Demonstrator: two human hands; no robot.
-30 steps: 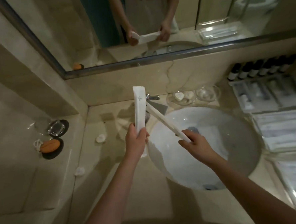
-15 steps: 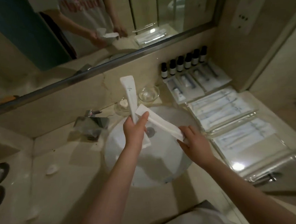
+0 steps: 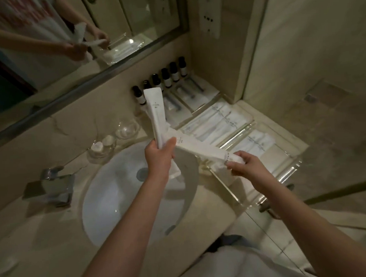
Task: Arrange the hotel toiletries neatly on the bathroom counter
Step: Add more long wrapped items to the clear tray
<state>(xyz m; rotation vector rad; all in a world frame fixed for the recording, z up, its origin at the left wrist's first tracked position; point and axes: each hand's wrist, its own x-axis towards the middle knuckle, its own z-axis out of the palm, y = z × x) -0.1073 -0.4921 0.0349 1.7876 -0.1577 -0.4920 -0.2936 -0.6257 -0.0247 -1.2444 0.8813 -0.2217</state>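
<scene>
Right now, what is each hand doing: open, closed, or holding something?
Left hand: closed, gripping the upright white packet over the sink.
Right hand: closed, pinching the end of the slanted white packet.

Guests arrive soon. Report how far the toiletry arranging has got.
Done: dark bottles stand in a row by the wall; packets lie in the clear tray. In hand: the left hand grips an upright white packet, the right hand pinches a slanted white packet. Left: both need placing.

Matt white paper packets [image 3: 154, 110]; glossy white basin [image 3: 117, 196]; polished metal faucet [image 3: 52, 187] at nine o'clock; clear glass dishes [image 3: 136, 125] at eleven.
</scene>
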